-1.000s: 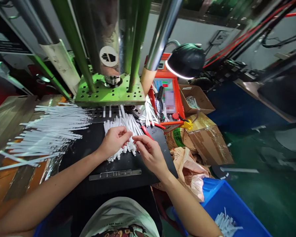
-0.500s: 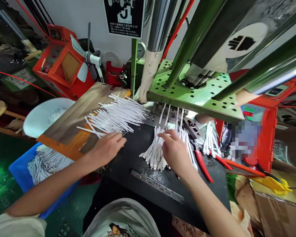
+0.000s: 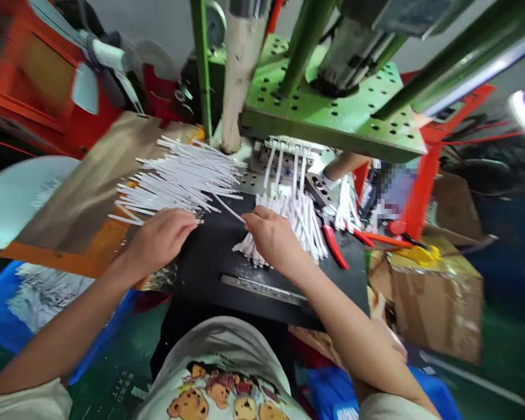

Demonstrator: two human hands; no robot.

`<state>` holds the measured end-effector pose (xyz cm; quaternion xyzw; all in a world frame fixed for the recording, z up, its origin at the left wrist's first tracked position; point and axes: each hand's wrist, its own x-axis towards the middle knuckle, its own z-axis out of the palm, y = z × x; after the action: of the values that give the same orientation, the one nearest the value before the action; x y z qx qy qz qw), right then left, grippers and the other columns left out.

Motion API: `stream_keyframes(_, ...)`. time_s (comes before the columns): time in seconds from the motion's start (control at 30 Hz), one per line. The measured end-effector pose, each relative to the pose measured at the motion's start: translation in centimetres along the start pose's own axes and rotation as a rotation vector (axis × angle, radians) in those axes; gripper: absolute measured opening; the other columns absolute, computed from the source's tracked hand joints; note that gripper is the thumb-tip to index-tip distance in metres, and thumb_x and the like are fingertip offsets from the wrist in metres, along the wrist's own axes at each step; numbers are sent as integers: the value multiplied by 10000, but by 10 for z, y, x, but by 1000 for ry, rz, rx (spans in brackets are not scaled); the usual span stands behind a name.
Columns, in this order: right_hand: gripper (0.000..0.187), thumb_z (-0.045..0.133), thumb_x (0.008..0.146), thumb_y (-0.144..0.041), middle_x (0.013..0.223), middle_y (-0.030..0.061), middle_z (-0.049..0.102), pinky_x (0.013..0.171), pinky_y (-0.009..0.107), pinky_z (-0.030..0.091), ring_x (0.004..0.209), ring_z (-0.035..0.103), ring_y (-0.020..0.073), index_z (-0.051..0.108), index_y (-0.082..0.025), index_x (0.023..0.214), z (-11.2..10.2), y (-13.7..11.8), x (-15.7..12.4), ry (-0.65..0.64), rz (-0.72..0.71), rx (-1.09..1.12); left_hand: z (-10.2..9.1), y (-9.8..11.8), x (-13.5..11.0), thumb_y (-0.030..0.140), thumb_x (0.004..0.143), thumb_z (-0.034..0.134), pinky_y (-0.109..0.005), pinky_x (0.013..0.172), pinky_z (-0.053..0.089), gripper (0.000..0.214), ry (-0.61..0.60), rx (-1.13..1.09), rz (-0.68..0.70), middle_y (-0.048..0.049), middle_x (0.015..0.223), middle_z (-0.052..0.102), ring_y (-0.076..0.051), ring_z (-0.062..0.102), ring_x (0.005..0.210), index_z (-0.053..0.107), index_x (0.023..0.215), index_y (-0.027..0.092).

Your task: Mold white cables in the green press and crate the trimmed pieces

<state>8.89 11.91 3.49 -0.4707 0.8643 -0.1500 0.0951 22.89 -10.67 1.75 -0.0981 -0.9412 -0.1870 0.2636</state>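
1) Right hand [image 3: 273, 239] has moved from over the middle of the near pile to its left edge since the previous frame, and a single white strip [image 3: 227, 207] now shows at its fingertips
2) Right hand state: thumb and fingers pinched together on one end of that strip; strip slants up-left over the black tabletop [image 3: 203, 262], far end by the loose heap [image 3: 179, 175]
3) Left hand [image 3: 160, 242] is curled, fingertips close together, just below the loose heap; tiny pale bit at the tips, can't tell if it has hold of anything
4) Near pile [image 3: 304, 221] of white strips lies on the black tabletop, partly behind the right hand
5) Four strips [image 3: 280, 169] stick out toward the near pile from below the green perforated plate [image 3: 328, 131]
6) Slotted metal bar [image 3: 262, 288] lies flat, in front of the near pile
7) Red-handled pliers [image 3: 335, 248] just right of the near pile, smaller strip bunch [image 3: 345, 204] beyond them
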Motion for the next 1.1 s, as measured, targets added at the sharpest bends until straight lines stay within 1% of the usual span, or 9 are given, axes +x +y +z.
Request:
stream_keyframes(0.07,169,491,986,-153,883,66,652,683,260,451,801,643,179,660,-164,989,1,11,-54,122,7,195,-1,16,7,114,895,656,-261,772,529,122,133,-213,-51,11,934,712,-133,672,851,668,966,213)
stream_keyframes(0.17,95,550,974,-159,864,29,684,708,236,489,802,655,148,637,-194,961,20,16,-123,291,73,441,3,41,12,124,923,620,-275,767,574,243,178,-495,-270,22,970,722,-133,692,824,704,1098,272)
stream_keyframes(0.27,133,585,940,-106,928,33,718,808,276,532,910,673,167,631,-213,1004,48,12,-157,420,69,508,21,64,8,161,956,583,-274,758,606,291,169,-708,-431,6,962,734,-141,712,819,680,1196,293)
stream_keyframes(0.4,206,580,916,-60,984,83,703,806,343,543,923,654,200,622,-197,1064,69,5,-161,506,9,415,54,91,-6,126,865,703,-198,666,565,176,138,-614,-285,0,906,715,-113,691,763,736,990,246)
stream_keyframes(0.57,219,527,914,-46,1008,119,687,786,373,541,926,636,218,607,-173,1074,70,8,-156,492,-92,310,77,114,-22,99,911,629,-306,842,516,151,-40,-460,-12,-34,939,724,-158,688,879,656,1040,174)
stream_keyframes(0.7,219,557,913,-54,986,101,690,777,365,547,907,637,209,603,-188,1079,70,13,-155,503,-141,337,77,118,-21,107,959,527,-329,827,459,114,-146,-360,39,-57,935,708,-163,666,869,632,971,151)
stream_keyframes(0.83,277,581,896,-49,994,89,696,785,387,558,917,660,223,614,-226,1106,74,14,-155,474,-115,373,72,116,-18,133,976,507,-323,783,416,118,-167,-390,53,-26,904,707,-131,641,808,617,943,162)
stream_keyframes(0.97,301,586,886,-74,996,83,704,781,395,575,911,679,236,629,-253,1124,72,15,-157,447,-105,397,69,117,-18,135,969,506,-345,753,391,123,-206,-238,98,-30,861,688,-144,629,802,615,913,139)
stream_keyframes(1.1,337,454,913,-57,1026,78,708,774,317,584,927,694,204,649,-248,1110,41,23,-148,227,-190,388,75,118,-21,104,936,492,-354,697,366,160,-180,-148,179,-24,761,642,-157,585,719,609,833,138)
